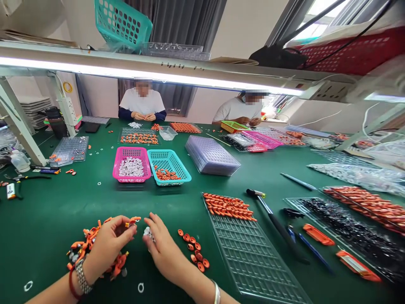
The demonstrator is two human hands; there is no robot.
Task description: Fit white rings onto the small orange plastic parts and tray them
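Between the thumb and fingertips of my left hand (109,240) is a small orange plastic part (134,220), raised above the table. Just to its right, my right hand (163,249) curls its thumb and fingers around small white plastic pieces (147,232), partly hidden by the fingers. Under and behind my left wrist lies a loose pile of orange parts (118,266) with grey bits among them. Several round orange caps (191,247) are scattered right of my right hand. A white ring (141,287) lies on the table between my forearms.
A clear slotted tray (253,257) holds rows of orange parts (228,206) at its far end. Ahead stand a pink basket (115,169) and a turquoise basket (186,173). A hammer (278,223) lies right. Two co-workers sit across the green table (63,207).
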